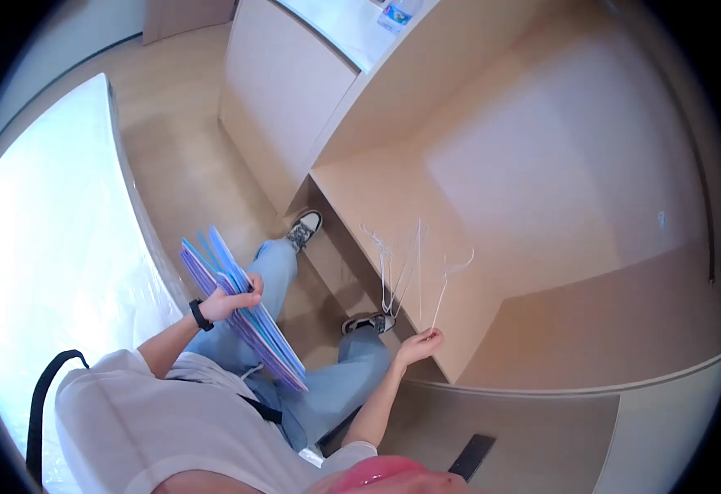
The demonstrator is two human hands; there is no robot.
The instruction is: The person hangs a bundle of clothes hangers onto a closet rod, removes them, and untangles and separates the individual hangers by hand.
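Note:
My left hand [233, 299] is closed around a stack of thin, flat purple and blue pieces [270, 342], held tilted above my lap. Their exact kind is unclear from this angle. My right hand [420, 347] pinches the lower end of a white wire hanger [440, 300], whose curved hook points up and right. This hand is at the front edge of the open wardrobe compartment [377, 177]. Just left of it several more thin white wire hangers [387, 276] stand near the same edge; what supports them I cannot make out.
On my left is a mattress [56, 222] wrapped in clear plastic. A counter [327, 29] with a water bottle [396, 15] stands ahead, above a closed cabinet panel [286, 99]. My shoes [303, 229] rest by the wardrobe base. A dark flat strip [472, 455] lies at lower right.

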